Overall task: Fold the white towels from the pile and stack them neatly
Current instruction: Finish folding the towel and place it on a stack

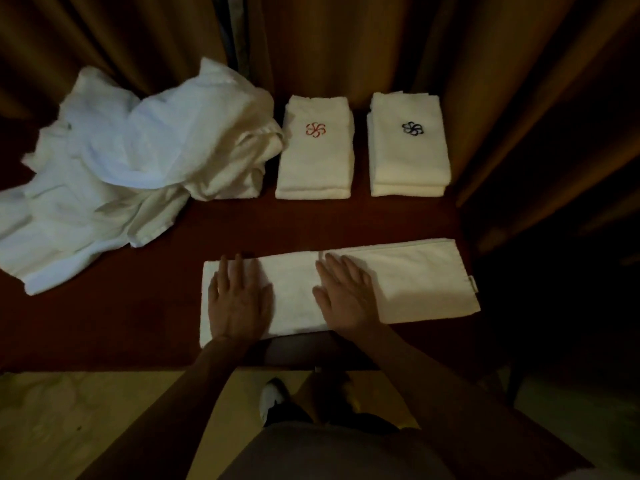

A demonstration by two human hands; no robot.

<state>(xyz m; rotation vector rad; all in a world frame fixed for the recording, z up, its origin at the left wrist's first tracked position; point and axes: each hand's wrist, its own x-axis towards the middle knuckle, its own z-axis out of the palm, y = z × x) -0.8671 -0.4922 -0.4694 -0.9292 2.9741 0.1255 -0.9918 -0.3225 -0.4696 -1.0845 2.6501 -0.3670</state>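
Observation:
A white towel (415,282), folded into a long strip, lies along the near edge of the dark red table (138,323). My left hand (239,299) presses flat on the strip's left end with straight fingers. My right hand (346,292) lies flat on its middle. A loose pile of white towels (131,168) is heaped at the back left. Two neat stacks of folded towels stand at the back: one with a red emblem (315,150), one with a dark blue emblem (408,147).
Brown curtains (346,46) hang right behind the table. A dark chair or piece of furniture (554,271) stands at the right. Below the table edge are a pale patterned floor (69,427) and my shoe (273,396).

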